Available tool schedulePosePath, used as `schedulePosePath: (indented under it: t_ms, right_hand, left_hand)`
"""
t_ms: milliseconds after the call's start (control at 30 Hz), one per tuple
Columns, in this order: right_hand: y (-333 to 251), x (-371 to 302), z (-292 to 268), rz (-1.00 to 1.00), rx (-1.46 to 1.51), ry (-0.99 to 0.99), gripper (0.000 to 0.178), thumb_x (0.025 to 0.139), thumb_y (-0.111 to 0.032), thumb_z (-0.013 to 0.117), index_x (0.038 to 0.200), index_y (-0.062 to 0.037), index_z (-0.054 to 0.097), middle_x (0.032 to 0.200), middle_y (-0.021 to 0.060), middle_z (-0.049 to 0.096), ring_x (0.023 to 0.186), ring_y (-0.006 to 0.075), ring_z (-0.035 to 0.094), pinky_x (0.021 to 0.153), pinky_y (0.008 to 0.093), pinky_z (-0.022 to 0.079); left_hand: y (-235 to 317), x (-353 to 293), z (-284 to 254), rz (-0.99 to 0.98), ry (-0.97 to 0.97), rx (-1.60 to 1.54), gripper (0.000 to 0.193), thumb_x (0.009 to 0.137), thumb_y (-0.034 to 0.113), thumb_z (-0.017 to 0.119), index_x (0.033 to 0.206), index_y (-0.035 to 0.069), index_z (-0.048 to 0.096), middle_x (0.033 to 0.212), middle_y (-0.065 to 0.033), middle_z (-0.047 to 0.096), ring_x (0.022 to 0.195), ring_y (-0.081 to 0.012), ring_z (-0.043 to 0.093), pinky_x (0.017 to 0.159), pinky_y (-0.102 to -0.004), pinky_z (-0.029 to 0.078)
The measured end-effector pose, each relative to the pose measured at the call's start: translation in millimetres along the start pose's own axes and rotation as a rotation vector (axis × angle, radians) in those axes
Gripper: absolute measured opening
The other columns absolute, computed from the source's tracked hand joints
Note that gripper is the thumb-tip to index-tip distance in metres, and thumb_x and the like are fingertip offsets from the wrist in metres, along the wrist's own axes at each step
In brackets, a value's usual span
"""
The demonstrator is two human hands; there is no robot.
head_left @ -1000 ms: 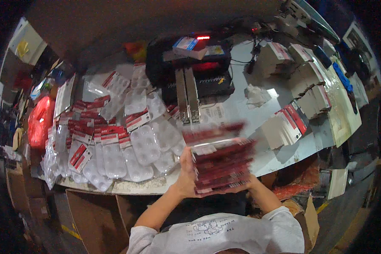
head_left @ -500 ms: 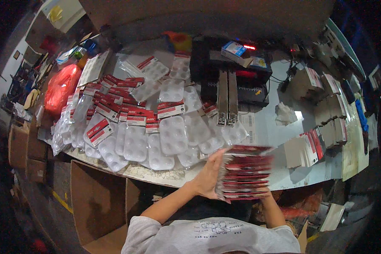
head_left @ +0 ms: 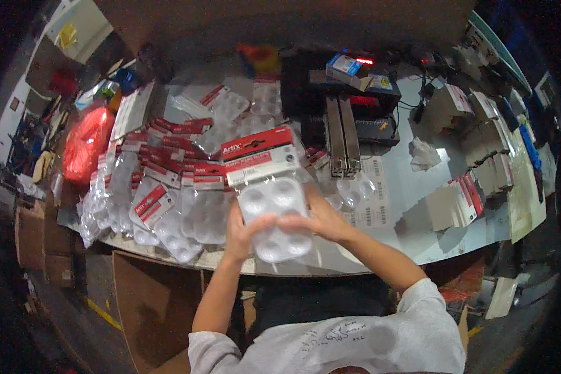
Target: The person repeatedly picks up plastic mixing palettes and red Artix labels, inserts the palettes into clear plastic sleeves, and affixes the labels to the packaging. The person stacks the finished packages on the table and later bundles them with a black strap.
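Note:
Both my hands are closed on a stack of paint palette packs, held above the table's front edge. The top pack faces up: a white plastic palette with round wells under a red and white header card. My left hand grips the stack's left side, and my right hand grips its right side. Both thumbs lie across the palette wells, while the other fingers are mostly hidden. Just left of the stack lies a heap of similar bagged palettes.
Behind the heap sits a red plastic bag. A black sealing machine with metal bars stands at the back, a small blue box on top. Stacks of header cards line the right side. An open cardboard box stands below the table edge.
The stack has moved left and away from my body. It has turned from showing its red card edges to showing the top palette's face. My right hand has come into view.

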State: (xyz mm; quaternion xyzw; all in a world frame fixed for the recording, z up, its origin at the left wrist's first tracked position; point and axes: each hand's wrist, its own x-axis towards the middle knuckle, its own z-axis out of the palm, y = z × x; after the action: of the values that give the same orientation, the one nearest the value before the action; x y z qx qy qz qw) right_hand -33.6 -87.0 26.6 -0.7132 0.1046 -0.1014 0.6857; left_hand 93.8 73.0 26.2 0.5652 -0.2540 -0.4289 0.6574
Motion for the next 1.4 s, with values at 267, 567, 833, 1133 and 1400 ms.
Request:
schedulePosePath:
  t_ms: [267, 567, 833, 1133, 1400]
  right_hand:
    - [9.2, 22.1, 17.3, -0.068, -0.055, 0.024, 0.081, 0.064, -0.051, 0.074, 0.117, 0.0044, 0.051, 0.115, 0.0209, 0.056, 0.109, 0.0311, 0.052, 0.097, 0.0388, 0.038]
    - [-0.8, -76.9, -31.1, -0.386, -0.301, -0.131, 0.126, 0.052, -0.042, 0.08, 0.139, 0.0055, 0.002, 0.144, 0.029, 0.006, 0.134, 0.043, 0.01, 0.108, 0.0485, 0.013]
    - [85.5, -153.4, -34.8, -0.033, -0.092, 0.054, 0.125, 0.056, -0.043, 0.078, 0.142, 0.0017, 0.0, 0.145, 0.0281, 0.006, 0.134, 0.0425, 0.012, 0.107, 0.0491, 0.014]
    - [-9.8, -116.4, -9.9, -0.193, -0.521, 0.18, 0.116, 0.063, -0.055, 0.069, 0.141, 0.0054, 0.008, 0.138, 0.0278, 0.021, 0.128, 0.0401, 0.022, 0.1, 0.0486, 0.018]
    - [-37.8, -149.2, 14.8, -0.069, -0.135, 0.136, 0.085, 0.075, -0.028, 0.065, 0.139, 0.005, 0.021, 0.133, 0.0233, 0.038, 0.125, 0.0332, 0.036, 0.105, 0.0385, 0.023]
  left_hand:
    - [-26.9, 3.0, -24.1, 0.081, 0.111, 0.01, 0.059, 0.071, 0.029, 0.066, 0.117, -0.002, 0.047, 0.106, -0.0093, 0.057, 0.091, -0.0194, 0.056, 0.081, -0.0307, 0.045]
    - [-47.6, -30.2, 39.1, 0.188, -0.264, 0.285, 0.084, 0.06, 0.034, 0.078, 0.126, -0.001, 0.04, 0.123, -0.0198, 0.046, 0.112, -0.0322, 0.047, 0.092, -0.0453, 0.039]
    - [-83.1, -15.9, 83.5, -0.434, -0.268, -0.296, 0.094, 0.063, 0.045, 0.076, 0.135, 0.004, 0.033, 0.135, -0.0234, 0.038, 0.124, -0.0373, 0.038, 0.101, -0.0513, 0.031]
    - [-79.5, -49.4, 78.7, -0.057, -0.14, -0.262, 0.108, 0.051, 0.049, 0.076, 0.138, 0.006, 0.028, 0.137, -0.0138, 0.037, 0.128, -0.0309, 0.034, 0.106, -0.0453, 0.031]
    - [-84.0, -91.4, 73.7, -0.102, 0.003, -0.536, 0.117, 0.046, 0.044, 0.082, 0.139, 0.004, 0.023, 0.136, -0.0135, 0.037, 0.125, -0.0303, 0.038, 0.105, -0.0442, 0.032]
